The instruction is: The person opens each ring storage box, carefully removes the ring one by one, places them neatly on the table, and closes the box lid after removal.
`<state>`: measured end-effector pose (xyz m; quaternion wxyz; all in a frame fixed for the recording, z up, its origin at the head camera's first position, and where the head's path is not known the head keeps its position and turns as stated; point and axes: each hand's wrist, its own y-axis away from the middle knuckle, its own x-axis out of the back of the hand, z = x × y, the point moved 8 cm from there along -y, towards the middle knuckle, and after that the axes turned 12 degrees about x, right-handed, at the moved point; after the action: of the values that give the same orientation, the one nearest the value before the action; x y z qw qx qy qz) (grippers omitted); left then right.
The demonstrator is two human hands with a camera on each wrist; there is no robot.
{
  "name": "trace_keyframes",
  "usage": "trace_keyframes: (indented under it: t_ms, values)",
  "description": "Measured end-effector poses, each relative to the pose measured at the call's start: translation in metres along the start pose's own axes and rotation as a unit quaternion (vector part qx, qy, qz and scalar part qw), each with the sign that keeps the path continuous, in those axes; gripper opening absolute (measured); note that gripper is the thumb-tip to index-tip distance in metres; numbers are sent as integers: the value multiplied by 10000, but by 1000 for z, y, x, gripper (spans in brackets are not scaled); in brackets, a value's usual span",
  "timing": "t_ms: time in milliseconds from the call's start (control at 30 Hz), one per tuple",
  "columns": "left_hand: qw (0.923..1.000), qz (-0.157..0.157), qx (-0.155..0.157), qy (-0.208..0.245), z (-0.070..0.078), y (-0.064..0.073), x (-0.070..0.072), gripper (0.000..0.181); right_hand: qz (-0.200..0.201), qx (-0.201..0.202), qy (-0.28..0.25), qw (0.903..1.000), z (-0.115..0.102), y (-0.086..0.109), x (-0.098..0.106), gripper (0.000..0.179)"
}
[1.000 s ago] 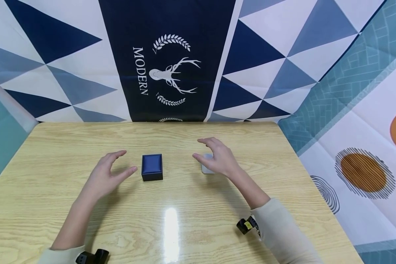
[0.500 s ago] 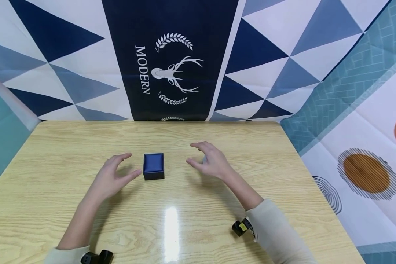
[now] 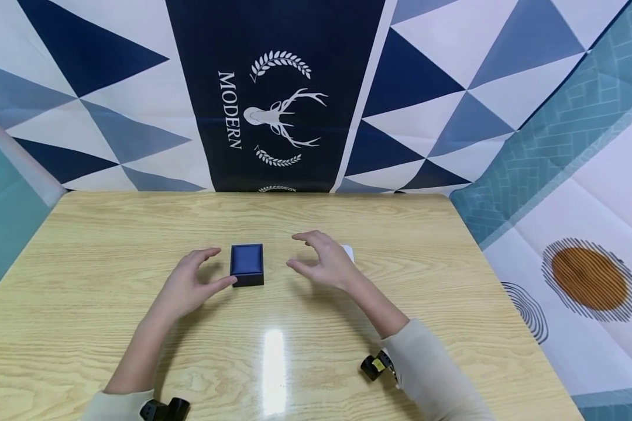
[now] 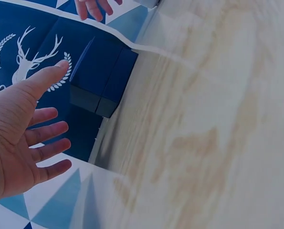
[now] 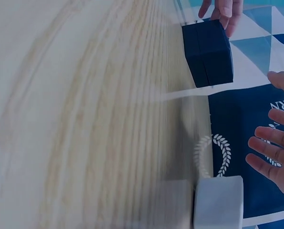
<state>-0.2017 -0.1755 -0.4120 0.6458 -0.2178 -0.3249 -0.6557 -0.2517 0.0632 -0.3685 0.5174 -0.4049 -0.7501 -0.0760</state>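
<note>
A small dark blue box (image 3: 246, 260) with a padded-looking top stands on the table between the two hands. Close to its left side is my left hand (image 3: 189, 286), thumb and fingers spread, the thumb tip overlapping the box's lower left corner in the head view. In the left wrist view a gap shows between the thumb and the box (image 4: 104, 76). My right hand (image 3: 326, 263) hovers to the right of the box, fingers spread and holding nothing. Partly hidden behind it lies a white object (image 3: 349, 252), seen in the right wrist view as a white block with rounded corners (image 5: 219, 202).
The wooden table (image 3: 110, 234) ends at a patterned backdrop (image 3: 274, 117) along its far edge. Black wrist cameras are worn at the left sleeve (image 3: 118, 406) and right sleeve (image 3: 426, 365). Glare lies on the table's front middle.
Both hands have moved inward toward the blue box, the left one rightward and the right one leftward. More of the white object shows on the right hand's far side. The box stays standing.
</note>
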Motion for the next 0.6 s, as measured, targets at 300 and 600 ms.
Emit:
trace_keyframes:
  t_ms: [300, 600]
  values:
    - [10000, 6, -5, -62, 1, -2, -4, 87, -281, -90, -130, 9995, -2, -4, -18, 56]
    - [9999, 19, -132, -5, 0, -4, -9, 83, -417, -54, -190, 9989, -8, -9, -30, 56]
